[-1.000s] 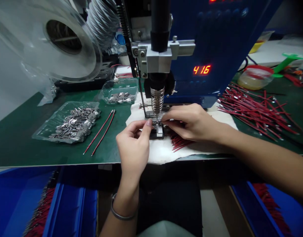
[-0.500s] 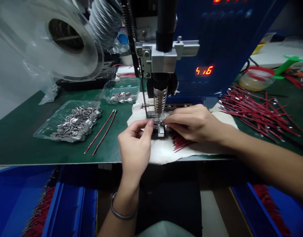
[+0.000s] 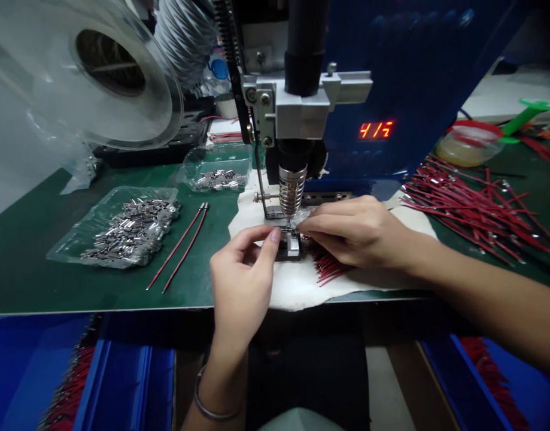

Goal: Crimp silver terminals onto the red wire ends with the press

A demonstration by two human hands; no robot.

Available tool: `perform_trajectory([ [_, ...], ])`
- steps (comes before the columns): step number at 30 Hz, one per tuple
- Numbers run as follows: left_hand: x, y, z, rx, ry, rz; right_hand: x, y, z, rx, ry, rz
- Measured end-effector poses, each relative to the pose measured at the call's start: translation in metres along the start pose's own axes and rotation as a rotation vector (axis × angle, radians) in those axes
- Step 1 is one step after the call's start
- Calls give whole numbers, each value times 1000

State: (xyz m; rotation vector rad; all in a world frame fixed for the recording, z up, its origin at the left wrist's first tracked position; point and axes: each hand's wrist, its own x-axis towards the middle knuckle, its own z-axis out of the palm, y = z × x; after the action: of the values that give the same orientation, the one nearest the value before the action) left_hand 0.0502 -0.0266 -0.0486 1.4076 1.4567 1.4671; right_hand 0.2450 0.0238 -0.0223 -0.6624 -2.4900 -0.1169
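My left hand (image 3: 243, 278) pinches thumb and forefinger at the small black fixture (image 3: 292, 246) under the machine's ribbed metal head (image 3: 291, 188). What it pinches is too small to make out. My right hand (image 3: 351, 230) comes in from the right, fingers pressed together on something at the same fixture. Short red wires (image 3: 326, 266) lie under this hand on a white cloth (image 3: 297, 281). The head is down on the fixture. A red display (image 3: 376, 130) on the blue machine reads 417.
Two red wires with metal ends (image 3: 178, 245) lie on the green mat. Clear trays of metal terminals (image 3: 122, 230) sit at left and behind (image 3: 216, 176). A big pile of red wires (image 3: 472, 203) is at right. Blue bins (image 3: 122, 383) stand below the table edge.
The display has gone from 416 to 417. The machine head has come down a little. Both hands stay at the fixture; the view has shifted slightly.
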Motion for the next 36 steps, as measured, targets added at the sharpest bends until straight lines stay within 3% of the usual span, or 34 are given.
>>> perform_trajectory([
  [36,-1,-3,1,-14,20,40,5,1,1,65,20,-21],
])
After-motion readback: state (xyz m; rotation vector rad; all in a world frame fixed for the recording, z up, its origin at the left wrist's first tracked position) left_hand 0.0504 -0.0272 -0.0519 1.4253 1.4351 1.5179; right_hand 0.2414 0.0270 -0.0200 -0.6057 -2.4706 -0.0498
